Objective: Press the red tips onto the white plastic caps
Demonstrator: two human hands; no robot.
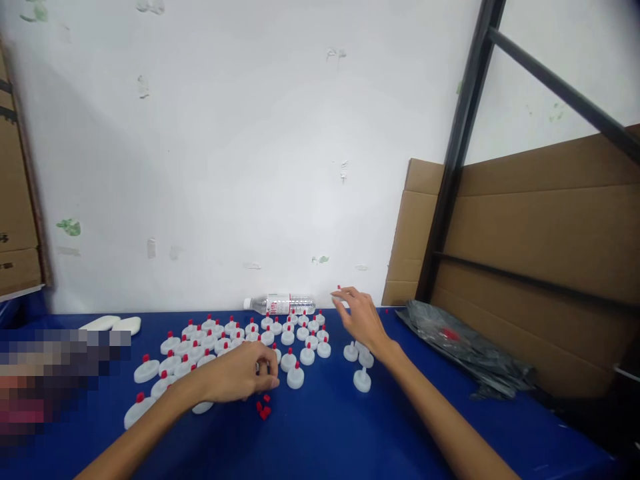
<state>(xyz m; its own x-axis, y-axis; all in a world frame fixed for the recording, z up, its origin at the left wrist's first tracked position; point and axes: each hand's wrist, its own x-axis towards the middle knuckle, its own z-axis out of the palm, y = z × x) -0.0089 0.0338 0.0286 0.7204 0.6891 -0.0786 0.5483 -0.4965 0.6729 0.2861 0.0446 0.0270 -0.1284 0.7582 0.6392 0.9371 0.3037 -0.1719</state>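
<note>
Many white round caps with red tips (225,343) stand in rows on a blue table (330,433). My left hand (240,377) rests curled at the front of the rows, fingers closed around something I cannot make out, just above a small heap of loose red tips (263,408). My right hand (357,319) hovers over the right end of the rows, pinching a small red tip (339,288) between fingertips. Three white caps without red tips (361,367) stand just under and right of that hand.
A clear plastic water bottle (280,304) lies on its side against the white wall. A crumpled grey plastic bag (465,347) lies at right beside cardboard sheets (540,227) and a black metal frame (465,127). Two white oblong pieces (113,325) lie at left.
</note>
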